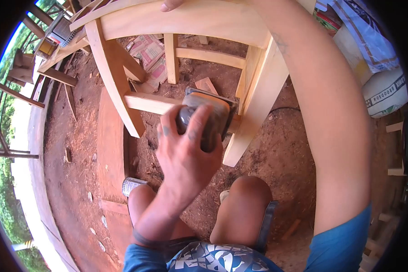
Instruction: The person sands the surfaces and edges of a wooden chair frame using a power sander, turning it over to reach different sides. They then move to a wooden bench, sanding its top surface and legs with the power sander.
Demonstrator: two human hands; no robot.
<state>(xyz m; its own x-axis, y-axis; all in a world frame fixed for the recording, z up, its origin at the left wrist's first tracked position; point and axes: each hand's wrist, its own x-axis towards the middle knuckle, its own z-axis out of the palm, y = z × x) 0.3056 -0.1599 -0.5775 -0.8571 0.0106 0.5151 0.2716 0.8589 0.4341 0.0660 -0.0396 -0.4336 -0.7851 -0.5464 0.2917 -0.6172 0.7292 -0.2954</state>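
Note:
My left hand [186, 145] is wrapped round a dusty orange-and-dark power sander [215, 111]. The sander sits against the inner side of a pale wooden chair frame [181, 22], where a rail [152, 103] runs towards a thick leg [258, 109]. My right arm reaches up across the frame. Only a fingertip of my right hand [170, 4] shows at the top edge of the view, pressed over the curved upper board. The rest of that hand is out of view.
A reddish plank [111, 149] lies on the dirt floor at left, near a tin can [133, 185]. Torn printed paper [152, 61] lies behind the frame. Sacks [385, 90] stand at right. A dark cord [283, 109] runs along the ground. More wooden furniture [61, 50] is at upper left.

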